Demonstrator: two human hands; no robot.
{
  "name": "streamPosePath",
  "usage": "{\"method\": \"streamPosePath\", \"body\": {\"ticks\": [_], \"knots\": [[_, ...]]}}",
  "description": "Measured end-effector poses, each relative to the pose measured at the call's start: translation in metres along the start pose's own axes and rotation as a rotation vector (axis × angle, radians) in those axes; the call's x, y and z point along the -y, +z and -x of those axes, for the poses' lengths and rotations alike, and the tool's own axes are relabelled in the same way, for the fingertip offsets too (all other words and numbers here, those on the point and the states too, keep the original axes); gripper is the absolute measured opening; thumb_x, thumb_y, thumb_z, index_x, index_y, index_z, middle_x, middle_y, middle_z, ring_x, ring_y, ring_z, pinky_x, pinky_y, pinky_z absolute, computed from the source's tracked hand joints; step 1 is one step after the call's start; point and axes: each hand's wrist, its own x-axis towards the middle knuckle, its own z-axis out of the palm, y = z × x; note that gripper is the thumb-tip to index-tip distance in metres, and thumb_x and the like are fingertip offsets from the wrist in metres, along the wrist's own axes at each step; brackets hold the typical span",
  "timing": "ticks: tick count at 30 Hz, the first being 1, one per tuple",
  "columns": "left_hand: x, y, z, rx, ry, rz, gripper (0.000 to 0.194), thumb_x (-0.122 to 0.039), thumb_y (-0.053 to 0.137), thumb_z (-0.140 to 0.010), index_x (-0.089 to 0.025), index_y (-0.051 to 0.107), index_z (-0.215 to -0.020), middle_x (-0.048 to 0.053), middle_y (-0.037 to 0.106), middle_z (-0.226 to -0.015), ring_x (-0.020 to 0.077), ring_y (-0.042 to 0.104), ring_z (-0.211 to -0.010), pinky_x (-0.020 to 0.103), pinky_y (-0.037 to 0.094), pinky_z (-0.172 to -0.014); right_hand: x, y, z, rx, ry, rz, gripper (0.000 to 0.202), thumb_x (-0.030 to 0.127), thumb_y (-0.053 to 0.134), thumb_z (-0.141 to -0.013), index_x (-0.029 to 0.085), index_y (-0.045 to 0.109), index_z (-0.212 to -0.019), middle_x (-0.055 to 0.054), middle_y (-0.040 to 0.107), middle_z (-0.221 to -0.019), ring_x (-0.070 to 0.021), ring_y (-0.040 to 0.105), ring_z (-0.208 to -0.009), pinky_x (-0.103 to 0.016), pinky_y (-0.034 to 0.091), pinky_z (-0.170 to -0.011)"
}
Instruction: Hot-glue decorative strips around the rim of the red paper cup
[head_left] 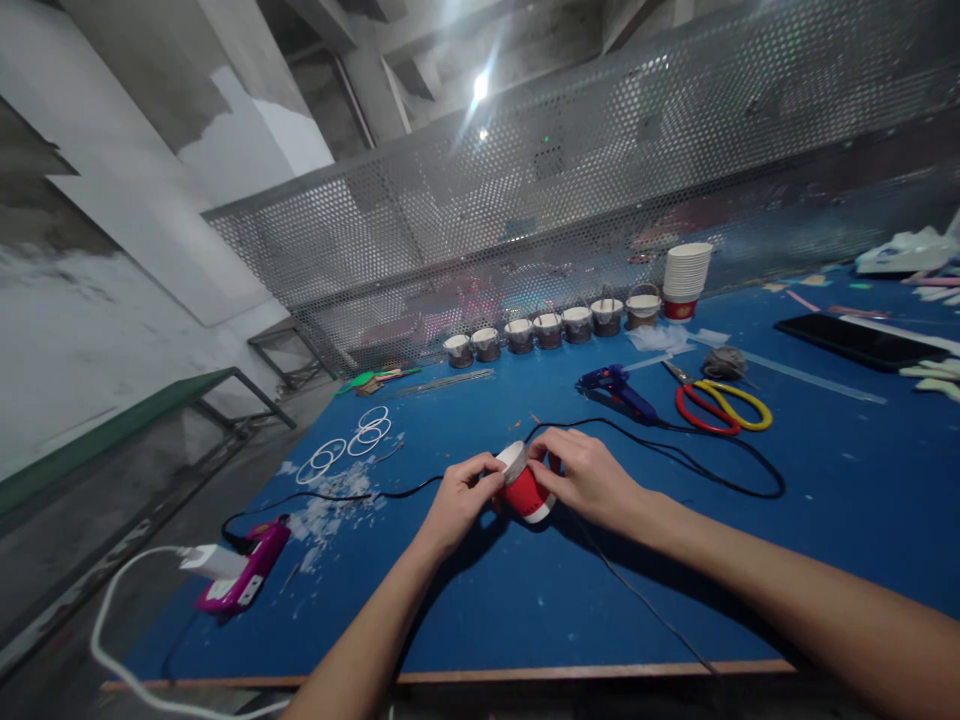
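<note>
A red paper cup [529,498] with a white base is held tilted above the blue table, its rim toward the far side. Grey cord wraps the cup just below the rim, and a loose length trails down to the table's front edge. My left hand [466,495] pinches the cup's left side near the rim. On the right side, my right hand [581,472] has thumb and fingers closed at the grey band; whether they grip the cord or the cup wall is too small to tell.
Beyond the hands lie a blue glue gun [619,390], red-and-yellow scissors [724,405] and a grey yarn ball [724,363]. Several wrapped cups [547,330] line the back beside a cup stack [685,280]. White rings [369,432] and a pink power strip [247,570] are left; a black cable crosses the table.
</note>
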Motion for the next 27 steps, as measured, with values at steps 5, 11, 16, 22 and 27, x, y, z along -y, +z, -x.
{"method": "streamPosePath", "body": {"ticks": [5,11,16,22,27], "knots": [[-0.0024,0.0018,0.0001,-0.004,-0.021,0.034,0.018,-0.031,0.061,-0.072,-0.015,0.068,-0.068,-0.001,0.057,-0.063,0.0101,0.050,-0.051,0.023,0.042,-0.053,0.0009,-0.0004,0.0000,-0.013,-0.039,-0.004,0.009,0.011,0.058,-0.084,0.019,0.060,-0.080,-0.003,0.066,-0.074,-0.0157,0.055,-0.065,-0.027,0.041,-0.064],[-0.0004,0.0010,-0.0004,0.020,-0.013,0.027,0.016,-0.028,0.059,-0.074,-0.016,0.069,-0.070,-0.002,0.055,-0.064,0.0092,0.052,-0.050,0.022,0.043,-0.052,0.0005,-0.0001,0.0007,-0.006,-0.014,-0.001,0.007,0.012,0.059,-0.083,0.019,0.059,-0.080,-0.003,0.066,-0.074,-0.0157,0.055,-0.064,-0.027,0.040,-0.063],[0.0008,0.0014,-0.0004,0.024,-0.045,0.022,0.014,-0.027,0.058,-0.074,-0.017,0.067,-0.069,-0.002,0.057,-0.065,0.0091,0.053,-0.046,0.023,0.043,-0.048,-0.0006,-0.0009,0.0002,0.014,0.006,0.010,0.007,0.013,0.058,-0.084,0.019,0.059,-0.080,-0.003,0.065,-0.074,-0.0161,0.056,-0.066,-0.027,0.040,-0.064],[0.0023,0.0011,-0.0001,-0.027,-0.011,-0.001,0.012,-0.022,0.056,-0.071,-0.017,0.063,-0.062,-0.002,0.056,-0.054,0.0106,0.054,-0.049,0.023,0.042,-0.054,0.0015,-0.0030,-0.0011,0.008,0.000,-0.011,0.006,0.015,0.057,-0.086,0.019,0.059,-0.081,-0.004,0.067,-0.076,-0.0169,0.057,-0.067,-0.028,0.041,-0.065],[0.0009,0.0030,-0.0009,-0.064,-0.026,0.001,0.010,-0.027,0.063,-0.068,-0.016,0.063,-0.067,-0.004,0.056,-0.055,0.0106,0.052,-0.051,0.022,0.041,-0.053,0.0052,-0.0031,0.0004,-0.017,-0.002,-0.070,0.007,0.015,0.057,-0.086,0.019,0.059,-0.080,-0.003,0.066,-0.074,-0.0164,0.057,-0.067,-0.028,0.042,-0.064]]}}
